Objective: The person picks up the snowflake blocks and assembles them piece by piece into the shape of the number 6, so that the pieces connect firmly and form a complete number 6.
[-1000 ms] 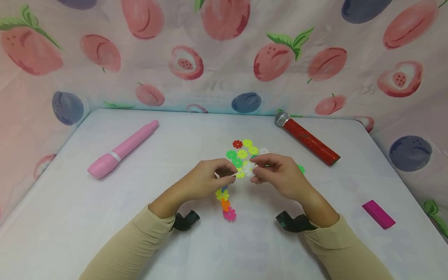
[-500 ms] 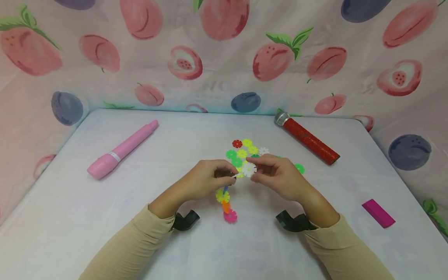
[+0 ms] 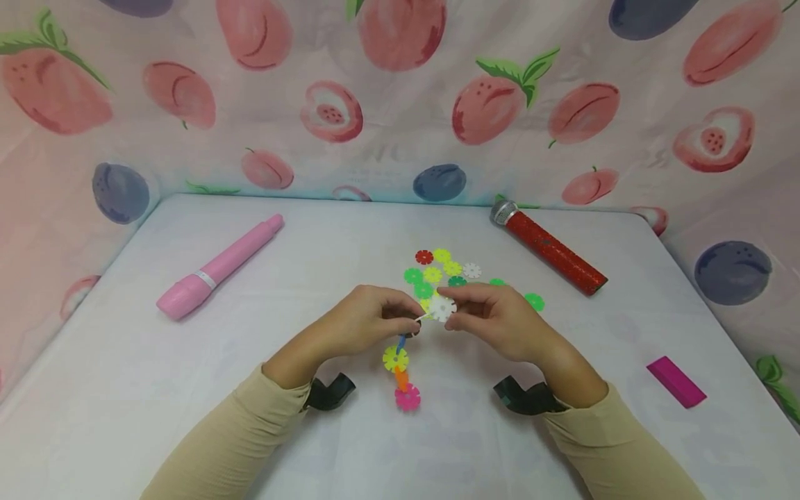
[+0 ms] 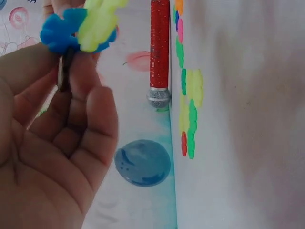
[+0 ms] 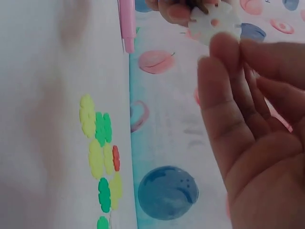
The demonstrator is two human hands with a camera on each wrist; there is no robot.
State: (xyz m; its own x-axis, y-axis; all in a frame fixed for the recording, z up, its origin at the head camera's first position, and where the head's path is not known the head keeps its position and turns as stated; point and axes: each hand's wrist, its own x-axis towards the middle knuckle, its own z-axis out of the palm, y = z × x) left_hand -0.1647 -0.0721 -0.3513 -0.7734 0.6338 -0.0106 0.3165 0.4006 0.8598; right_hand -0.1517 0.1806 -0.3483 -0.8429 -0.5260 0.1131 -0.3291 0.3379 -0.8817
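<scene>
My left hand [image 3: 369,319] pinches the upper end of a chain of notched plastic snowflake discs. Below the fingers hang a blue disc [image 3: 401,343], a yellow disc [image 3: 396,359], an orange disc [image 3: 401,379] and a pink disc [image 3: 407,397]. A dark brown disc [image 4: 63,71] sits at the left fingertips, mostly covered, and a thin white edge [image 3: 423,317] sticks out there towards the right. Between thumb and fingers, my right hand [image 3: 503,319] holds a white snowflake disc [image 3: 442,308] face-on, close against that edge. Whether the two are joined, I cannot tell.
Loose snowflake discs, among them a red disc [image 3: 424,257] and a green disc [image 3: 534,301], lie behind the hands. A pink microphone-shaped object [image 3: 231,260] lies left, a red microphone [image 3: 553,251] back right. A magenta block [image 3: 676,382] is at right on the white table [image 3: 156,417].
My right hand has brought the white disc leftward, up to the left fingertips. The hanging chain has swung and dropped slightly lower. The left hand has barely moved.
</scene>
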